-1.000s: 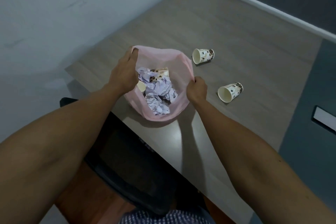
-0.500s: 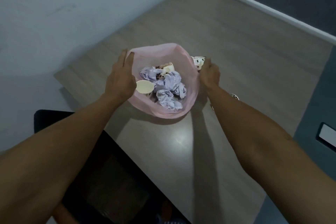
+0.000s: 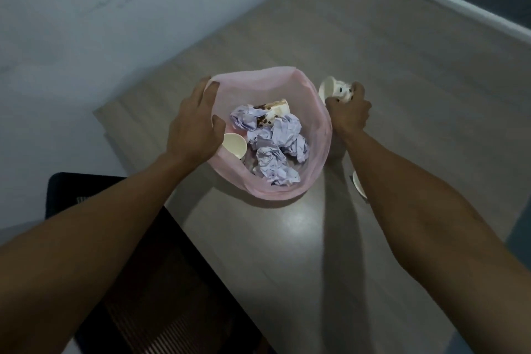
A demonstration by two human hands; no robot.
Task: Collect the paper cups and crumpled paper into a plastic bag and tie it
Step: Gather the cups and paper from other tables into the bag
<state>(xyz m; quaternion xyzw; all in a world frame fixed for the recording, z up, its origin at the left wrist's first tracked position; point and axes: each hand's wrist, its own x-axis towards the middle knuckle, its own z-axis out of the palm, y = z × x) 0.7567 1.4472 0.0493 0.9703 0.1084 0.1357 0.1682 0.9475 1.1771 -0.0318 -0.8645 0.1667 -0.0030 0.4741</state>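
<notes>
Where it only reached before, right hand (image 3: 349, 112) now grips cup (image 3: 337, 90) — lifted.

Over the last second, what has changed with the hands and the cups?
The right hand let go of the pink bag, reached out and gripped the farther paper cup. The left hand still holds the bag's rim; the crumpled paper stays inside.

A thin, translucent pink plastic bag (image 3: 316, 158) with a soft sheen holds rough, creased lilac crumpled paper (image 3: 275, 146). At its 2 o'clock, a smooth matt white spotted paper cup (image 3: 334, 89). The grey wood-grain tabletop (image 3: 287, 238) gleams glossily.
</notes>
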